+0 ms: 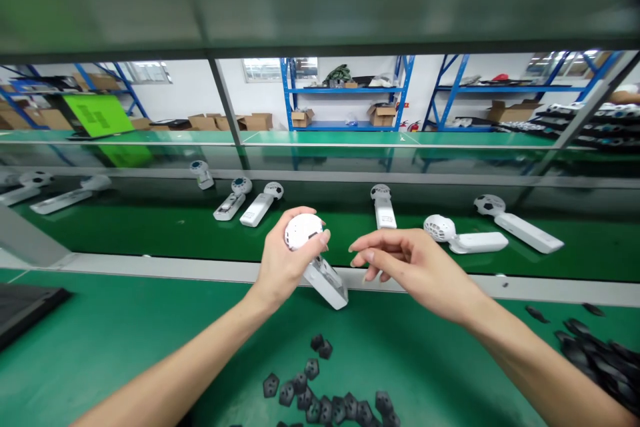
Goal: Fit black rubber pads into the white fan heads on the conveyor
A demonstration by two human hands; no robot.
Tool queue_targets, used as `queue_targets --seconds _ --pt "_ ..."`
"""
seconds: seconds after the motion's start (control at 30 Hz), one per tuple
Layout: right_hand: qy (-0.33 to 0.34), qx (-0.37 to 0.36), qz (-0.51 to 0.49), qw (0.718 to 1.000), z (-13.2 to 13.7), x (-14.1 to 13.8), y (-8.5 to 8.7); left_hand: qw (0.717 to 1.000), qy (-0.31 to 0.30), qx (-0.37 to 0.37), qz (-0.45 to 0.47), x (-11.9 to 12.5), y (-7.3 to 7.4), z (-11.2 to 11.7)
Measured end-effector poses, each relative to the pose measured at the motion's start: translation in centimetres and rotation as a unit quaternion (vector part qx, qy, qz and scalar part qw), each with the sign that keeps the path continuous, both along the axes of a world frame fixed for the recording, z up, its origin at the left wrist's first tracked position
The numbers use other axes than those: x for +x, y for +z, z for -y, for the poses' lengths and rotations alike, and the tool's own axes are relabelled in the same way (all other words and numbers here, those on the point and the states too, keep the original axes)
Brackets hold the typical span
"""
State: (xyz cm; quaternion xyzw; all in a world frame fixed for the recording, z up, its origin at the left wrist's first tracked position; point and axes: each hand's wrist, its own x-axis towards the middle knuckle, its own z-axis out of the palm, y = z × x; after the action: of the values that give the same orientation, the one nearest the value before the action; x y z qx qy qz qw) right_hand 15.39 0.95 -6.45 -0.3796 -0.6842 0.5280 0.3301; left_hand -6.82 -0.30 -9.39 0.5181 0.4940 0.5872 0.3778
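over the green workbench (115,347), with black pentagonal pieces (305,390) scattered below and the green conveyor belt (170,233) beyond, our left hand (290,260) gripped a white ball-headed handheld device (327,285) in closed fingers, seemingly offering it to our open right hand (415,270), with nothing between them.

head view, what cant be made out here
In the head view:
The left hand covers much of the white ball-headed device, hiding any markings beneath the palm and fingers.
The bottom edge cuts off the black pentagonal pieces.
The right edge cuts off the dark pile, too dark to separate.
Items on the blue shelving are too small to identify.
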Motion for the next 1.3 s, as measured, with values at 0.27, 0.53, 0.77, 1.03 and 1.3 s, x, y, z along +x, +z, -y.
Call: queue_targets --seconds 0.27,0.53,0.77,1.03,1.3 --pt "0.000 -0.012 0.028 1.000 -0.3 0.3 -0.4 0.991 -0.054 -0.080 -0.093 -2.9 0.1 -6.1" --pt "0.084 0.016 0.164 0.983 0.6 -0.9 -2.8 0.931 0.244 -0.139 -0.234 -14.3 0.1 -13.6" --pt "0.140 0.120 0.288 0.940 2.3 -3.2 -4.8 0.942 0.199 -0.219 -0.158 -16.9 -1.4 -16.0" --pt "0.150 0.157 0.366 0.905 3.4 -3.7 -4.6 0.986 0.132 -0.100 0.015 -13.6 0.7 -12.9" --pt "0.145 0.085 0.308 0.936 3.9 -4.0 -5.0 0.983 0.056 -0.031 0.171 -7.2 3.7 -5.5"
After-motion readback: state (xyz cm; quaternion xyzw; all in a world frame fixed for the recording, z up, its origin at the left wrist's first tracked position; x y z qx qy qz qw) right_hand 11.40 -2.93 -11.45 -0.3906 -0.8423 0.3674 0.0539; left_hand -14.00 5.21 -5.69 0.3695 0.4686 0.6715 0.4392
